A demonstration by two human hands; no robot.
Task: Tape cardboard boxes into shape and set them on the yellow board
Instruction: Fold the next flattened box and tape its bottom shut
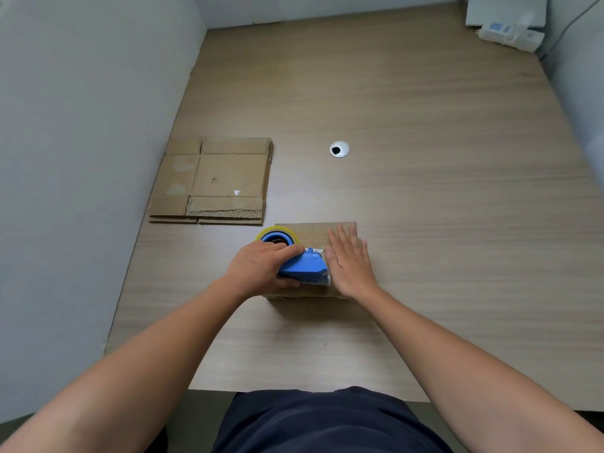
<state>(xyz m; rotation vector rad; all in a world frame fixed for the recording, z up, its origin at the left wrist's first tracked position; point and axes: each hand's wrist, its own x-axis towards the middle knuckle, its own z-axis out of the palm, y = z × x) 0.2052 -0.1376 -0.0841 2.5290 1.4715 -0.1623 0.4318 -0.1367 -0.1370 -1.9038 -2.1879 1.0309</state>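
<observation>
1. The left hand [261, 264] gripped the tape gun [305, 266]. Its fingers curled over the top of the gun and its thumb was tucked under the near side.
2. The right hand [351, 261] held nothing. It lay flat and open on top of the box [313, 233], with straight fingers close together, pointing away from the person. Its thumb side was just beside the blue front of the gun.
3. The box sat on the table [425, 191], right under both hands.
4. The hands and the gun hid most of the box top. Only a strip past the fingertips and a bit of the near side showed. The gun's handle was lost inside the left hand. The cutting end was hard to make out, and I could not tell if any tape was stuck to the box.
5. The gun lay sideways across the box. Its yellow tape roll [277, 235] sat just past the left hand's knuckles. Its blue front pointed toward the right hand.
6. A pile of flat boxes [212, 181] lay farther out than the left hand and off to its left, well apart from it.
7. A round silver cap [339, 149] sat in the table, straight out past the right hand's fingertips.
8. A white power strip [510, 32] lay far off in the corner, too blurry to see well.
</observation>
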